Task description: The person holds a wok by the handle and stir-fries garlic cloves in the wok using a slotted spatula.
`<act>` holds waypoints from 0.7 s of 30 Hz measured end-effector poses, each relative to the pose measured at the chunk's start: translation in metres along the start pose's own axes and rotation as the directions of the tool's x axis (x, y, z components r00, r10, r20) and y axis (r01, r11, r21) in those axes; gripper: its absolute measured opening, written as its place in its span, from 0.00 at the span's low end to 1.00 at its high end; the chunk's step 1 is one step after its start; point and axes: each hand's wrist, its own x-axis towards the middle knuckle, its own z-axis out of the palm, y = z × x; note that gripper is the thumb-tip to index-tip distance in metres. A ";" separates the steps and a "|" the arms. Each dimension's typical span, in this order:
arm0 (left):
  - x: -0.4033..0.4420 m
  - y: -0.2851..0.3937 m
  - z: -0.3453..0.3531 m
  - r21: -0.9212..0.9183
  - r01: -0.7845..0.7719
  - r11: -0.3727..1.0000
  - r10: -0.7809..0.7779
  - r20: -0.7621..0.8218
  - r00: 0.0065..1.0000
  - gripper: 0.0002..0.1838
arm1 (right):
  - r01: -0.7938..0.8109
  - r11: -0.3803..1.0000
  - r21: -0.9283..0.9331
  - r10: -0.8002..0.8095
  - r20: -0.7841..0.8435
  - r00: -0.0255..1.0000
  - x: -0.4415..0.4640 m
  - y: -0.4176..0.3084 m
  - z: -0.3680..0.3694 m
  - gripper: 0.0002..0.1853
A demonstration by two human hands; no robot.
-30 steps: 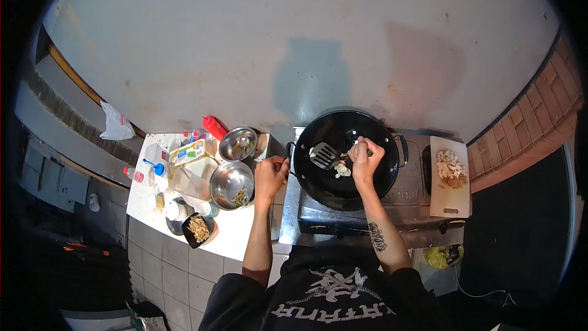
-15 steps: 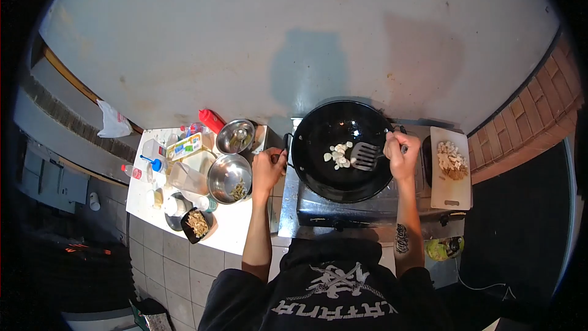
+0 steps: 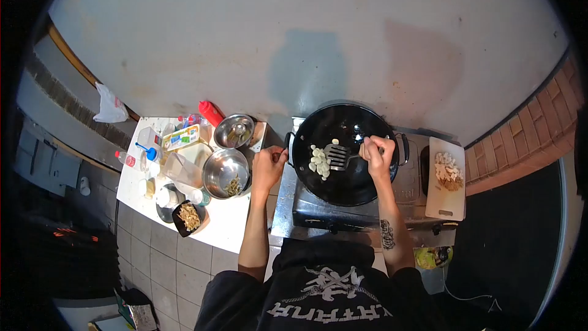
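A black wok [image 3: 331,193] sits on the stove, with a heap of small whitish pieces [image 3: 319,162] left of its middle. My left hand [image 3: 267,168] is closed at the wok's left loop handle, seemingly with a cloth or dark bit between. Over the wok, my right hand [image 3: 378,154] is wrapped round the handle of a slotted spatula [image 3: 337,157]. The spatula's blade lies against the right side of the pieces. Most of its handle is hidden by the fingers.
Right of the stove [image 3: 401,190] lies a white cutting board [image 3: 445,202] with chopped food. The white table [image 3: 226,227] at left bears two steel bowls [image 3: 226,175], a red squeeze bottle [image 3: 210,112], a black dish [image 3: 187,217] of shredded food and several containers.
My right hand has moved the spatula leftward across the wok. The whitish pieces have shifted left and spread into a taller heap. My left hand stays at the handle.
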 end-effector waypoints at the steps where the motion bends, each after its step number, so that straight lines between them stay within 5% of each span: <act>1: 0.000 -0.002 0.001 -0.020 -0.007 1.000 0.007 -0.010 1.000 0.12 | -0.002 1.000 0.003 0.002 0.008 1.000 -0.002 -0.005 0.004 0.20; 4: 0.001 -0.002 0.000 -0.032 -0.018 0.999 0.018 -0.012 1.000 0.12 | 0.318 0.886 -0.338 -0.252 0.225 0.941 -0.007 -0.036 0.012 0.16; 8: 0.001 0.006 -0.006 -0.014 0.041 0.999 -0.040 0.060 0.997 0.12 | 0.382 0.848 -0.367 -0.235 0.386 0.892 -0.023 -0.055 0.024 0.17; 12: 0.001 0.006 -0.007 0.025 -0.045 0.999 0.044 0.060 0.997 0.12 | 0.428 0.779 -0.458 -0.318 0.300 0.899 -0.028 -0.052 0.013 0.16; 16: -0.001 0.011 -0.009 -0.037 -0.043 0.998 0.045 0.056 0.997 0.12 | 0.362 0.865 -0.347 -0.333 0.141 0.932 -0.035 -0.056 0.000 0.16; 21: 0.002 0.008 -0.006 -0.033 -0.038 0.999 0.040 0.052 0.998 0.12 | 0.344 0.822 -0.454 -0.298 0.172 0.939 -0.047 -0.049 -0.004 0.17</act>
